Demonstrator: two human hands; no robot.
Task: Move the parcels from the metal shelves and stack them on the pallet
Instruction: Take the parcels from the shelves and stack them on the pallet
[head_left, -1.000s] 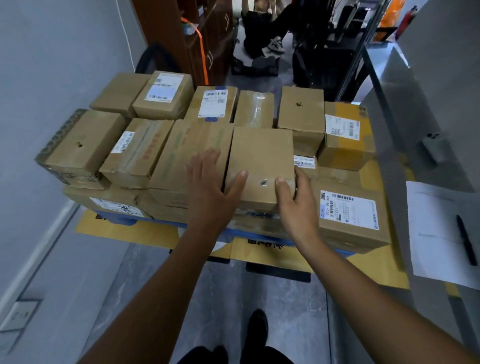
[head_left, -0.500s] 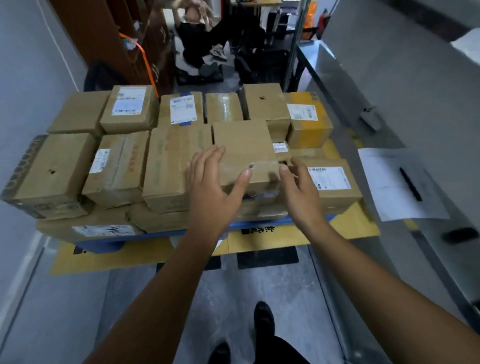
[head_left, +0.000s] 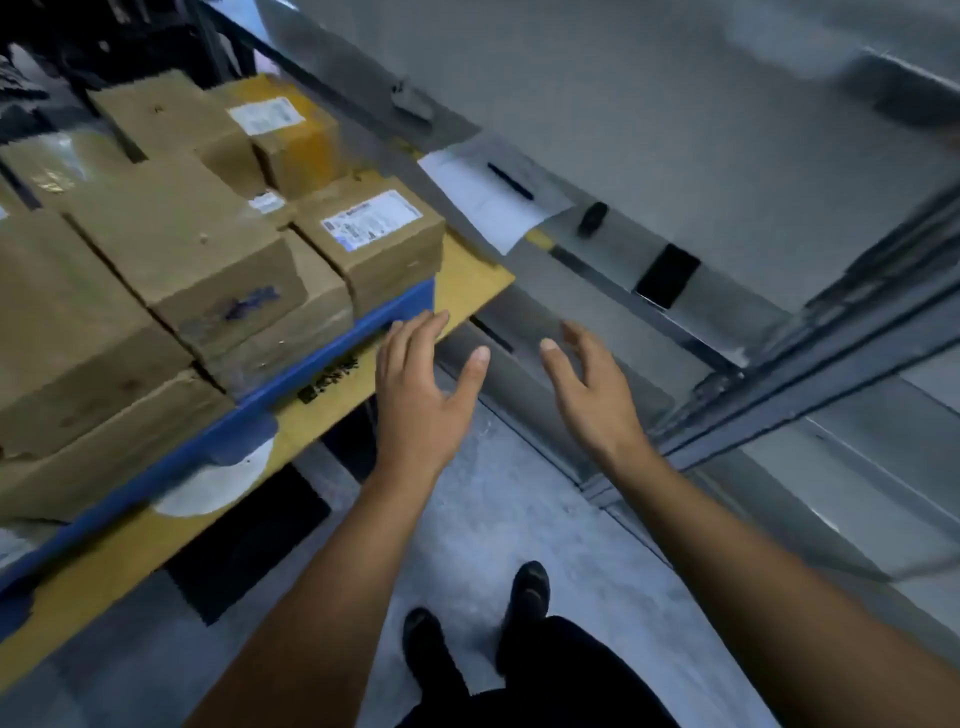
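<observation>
1. Left hand and right hand: both empty, fingers spread and relaxed, palms roughly facing with a clear gap between them. They hang over the floor. Whether my left fingertips brush the yellow board I cannot tell.
2. Parcels: stacked to the left of my left hand, at least two layers deep on the pallet. The labelled parcel sits on the corner just beyond my left fingertips.
3. Metal shelf: beyond and to the right of my right hand. The stretch in view carries a paper sheet with a pen on it. No parcel shows there.
4. Progress, my judgement: a good share is done, since the pallet is well loaded. What remains I cannot count, as the other shelves are out of view.
5. Step in hand, judged: I am between loads, with hands free for the next parcel.
</observation>
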